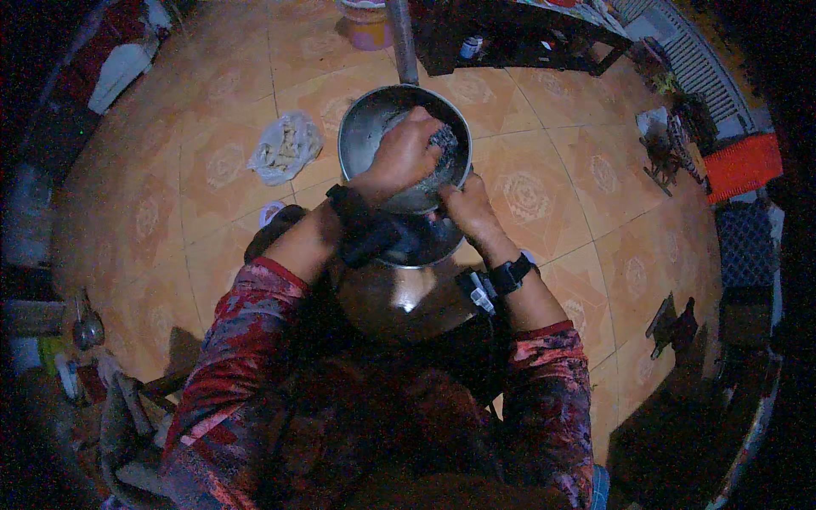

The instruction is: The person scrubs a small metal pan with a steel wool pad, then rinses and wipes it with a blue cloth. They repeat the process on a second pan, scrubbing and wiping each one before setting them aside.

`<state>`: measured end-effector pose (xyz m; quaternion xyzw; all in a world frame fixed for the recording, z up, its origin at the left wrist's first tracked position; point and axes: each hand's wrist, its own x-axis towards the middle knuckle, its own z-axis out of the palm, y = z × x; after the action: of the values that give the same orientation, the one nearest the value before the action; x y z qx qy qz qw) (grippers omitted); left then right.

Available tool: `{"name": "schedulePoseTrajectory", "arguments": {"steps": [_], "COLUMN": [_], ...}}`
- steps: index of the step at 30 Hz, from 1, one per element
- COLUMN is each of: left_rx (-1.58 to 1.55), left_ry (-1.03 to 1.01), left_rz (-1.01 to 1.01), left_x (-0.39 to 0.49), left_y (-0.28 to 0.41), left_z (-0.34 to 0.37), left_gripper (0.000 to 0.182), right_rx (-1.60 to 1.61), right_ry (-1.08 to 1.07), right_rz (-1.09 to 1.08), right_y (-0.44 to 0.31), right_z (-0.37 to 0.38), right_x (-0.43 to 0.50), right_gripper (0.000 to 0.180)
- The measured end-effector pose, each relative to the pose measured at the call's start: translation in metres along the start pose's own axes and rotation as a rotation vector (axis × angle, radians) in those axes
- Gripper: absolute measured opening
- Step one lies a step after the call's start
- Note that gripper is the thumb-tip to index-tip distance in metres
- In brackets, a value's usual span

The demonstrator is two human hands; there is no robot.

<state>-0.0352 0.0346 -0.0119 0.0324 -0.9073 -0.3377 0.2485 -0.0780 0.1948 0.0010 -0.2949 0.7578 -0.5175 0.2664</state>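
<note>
A round metal pan [366,137] with a long handle [401,48] pointing away from me is tilted in front of me. My left hand [408,150] is inside it, closed around a dark grey, wiry clump [449,143] that looks like a scouring pad. Pale smears or suds show on the pan's inner wall. At the near right side, my right hand [470,203] grips the pan's rim. Beneath the pan is a dark round vessel [414,255] with a shiny rim, partly hidden by my left wrist; I cannot tell what it contains.
A clear plastic bag [287,150] of pale pieces lies on the tiled floor [223,169] to the left. Ahead stand a pink and orange tub [370,32] and a low dark table [529,41]. A red ribbed object [743,167] is at the far right.
</note>
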Motion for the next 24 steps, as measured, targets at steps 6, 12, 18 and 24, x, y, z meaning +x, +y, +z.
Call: {"name": "schedulePoseTrajectory", "arguments": {"steps": [6, 12, 18, 24], "left_rx": [0.045, 0.206, 0.291, 0.313], "left_ry": [-0.192, -0.069, 0.021, -0.075], "left_rz": [-0.053, -0.044, -0.074, 0.056], "left_x": [-0.013, -0.005, 0.009, -0.009], "left_y": [0.003, 0.002, -0.003, -0.001], "left_z": [0.007, 0.001, -0.001, 0.019], "left_gripper": [0.042, 0.027, 0.028, 0.036], "right_rx": [0.139, -0.016, 0.044, 0.067], "right_ry": [0.007, -0.044, -0.026, -0.002], "right_rz": [0.086, -0.030, 0.105, 0.134], "right_y": [0.008, 0.025, 0.014, 0.006], "right_z": [0.002, 0.010, 0.000, 0.007], "right_x": [0.000, 0.008, 0.004, 0.003], "right_gripper": [0.024, 0.025, 0.020, 0.020]}}
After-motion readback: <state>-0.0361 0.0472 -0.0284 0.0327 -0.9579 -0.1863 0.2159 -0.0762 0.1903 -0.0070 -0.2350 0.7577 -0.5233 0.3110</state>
